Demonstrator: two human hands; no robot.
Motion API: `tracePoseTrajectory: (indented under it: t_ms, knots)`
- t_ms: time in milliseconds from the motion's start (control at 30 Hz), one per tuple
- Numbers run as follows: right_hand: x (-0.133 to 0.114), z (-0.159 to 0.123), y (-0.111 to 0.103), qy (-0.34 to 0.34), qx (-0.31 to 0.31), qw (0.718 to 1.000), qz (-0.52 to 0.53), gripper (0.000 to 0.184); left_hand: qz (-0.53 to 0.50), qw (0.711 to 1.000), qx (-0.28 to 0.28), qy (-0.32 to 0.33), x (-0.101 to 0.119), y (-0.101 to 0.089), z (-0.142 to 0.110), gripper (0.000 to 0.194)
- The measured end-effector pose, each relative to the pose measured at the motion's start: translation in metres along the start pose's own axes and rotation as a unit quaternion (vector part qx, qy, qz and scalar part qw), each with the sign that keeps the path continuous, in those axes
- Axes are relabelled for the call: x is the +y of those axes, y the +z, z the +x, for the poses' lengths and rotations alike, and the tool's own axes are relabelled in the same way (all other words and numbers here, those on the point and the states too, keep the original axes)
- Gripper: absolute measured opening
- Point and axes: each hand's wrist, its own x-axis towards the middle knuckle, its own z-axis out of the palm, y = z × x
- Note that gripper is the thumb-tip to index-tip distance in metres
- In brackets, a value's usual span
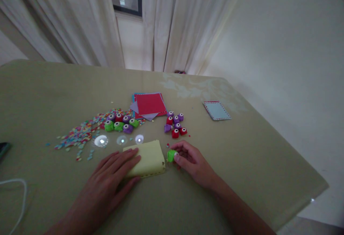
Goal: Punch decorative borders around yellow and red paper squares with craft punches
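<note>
Pale yellow paper (147, 156), a small stack or folded sheet, lies in front of me with small shapes cut along its near edge and a hole at its right side. Flat on its left part rests my left hand (114, 175), fingers stretched out. My right hand (192, 161) pinches a green craft paper punch (171, 155) between thumb and fingers, right beside the paper's right edge. Whether the punch's slot is around the paper I cannot tell. A few paper bits (168, 145) lie just behind that punch.
Purple and red punches (176, 122) cluster behind my right hand; more punches (118, 126) stand beside a spread of coloured confetti (83, 132). Red and purple sheets (152, 104) are stacked farther back. A light blue punched-edge sheet (217, 111) lies right, a white cable (24, 195) left.
</note>
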Motion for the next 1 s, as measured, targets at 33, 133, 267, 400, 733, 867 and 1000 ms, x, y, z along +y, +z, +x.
tracePoseTrajectory:
  t_ms: [33, 133, 267, 400, 733, 867, 1000]
  knots:
    - [0.0, 0.001, -0.001, 0.002, 0.0, 1.0, 0.003, 0.041, -0.004, 1.0, 0.003, -0.003, 0.0, 0.0, 0.0, 0.051]
    - [-0.001, 0.002, -0.002, -0.004, -0.011, 0.999, -0.032, 0.039, -0.016, 1.0, 0.006, -0.014, 0.0, -0.001, 0.0, 0.053]
    - [-0.002, 0.001, -0.002, -0.023, -0.019, 0.997, -0.075, 0.04, -0.026, 0.999, 0.002, -0.022, 0.002, -0.005, 0.001, 0.055]
    - [-0.002, -0.001, 0.003, -0.045, -0.017, 0.993, -0.104, 0.038, -0.022, 1.0, 0.0, -0.013, 0.003, -0.005, 0.001, 0.055]
    - [-0.002, -0.001, 0.009, -0.088, -0.004, 0.987, -0.132, 0.033, 0.001, 1.0, -0.013, 0.012, 0.004, -0.004, 0.004, 0.057]
    - [-0.001, -0.002, 0.011, -0.061, 0.003, 0.99, -0.128, 0.035, 0.005, 1.0, -0.01, 0.019, 0.005, -0.005, 0.003, 0.055]
    - [-0.001, -0.002, 0.012, -0.064, 0.012, 0.987, -0.145, 0.031, 0.007, 1.0, -0.02, 0.023, 0.006, -0.005, 0.003, 0.059]
